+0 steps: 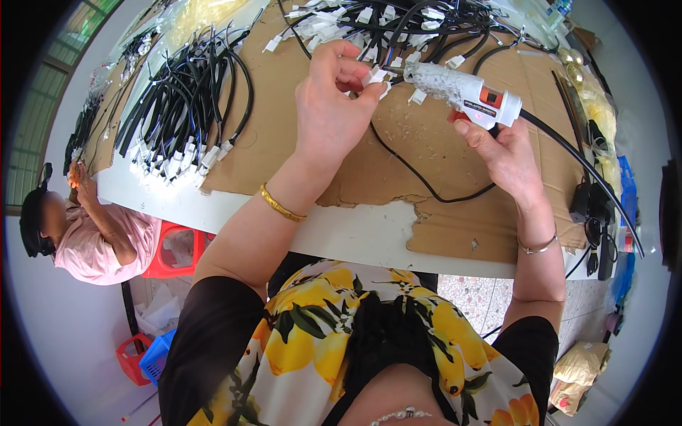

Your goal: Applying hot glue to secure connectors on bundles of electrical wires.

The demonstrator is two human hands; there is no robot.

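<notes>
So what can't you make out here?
Head view: the handle of the glue gun, under the right hand.
Head view: part of white plug, covered by the left hand.
Head view: far cables, cut off by the top edge.
Head view: the far-left orange object, too small.

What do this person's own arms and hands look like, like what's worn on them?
The left hand and right hand are ungloved. The left arm wears a gold-coloured bracelet; the right arm wears a thin, silvery bangle. Both short sleeves are black.
</notes>
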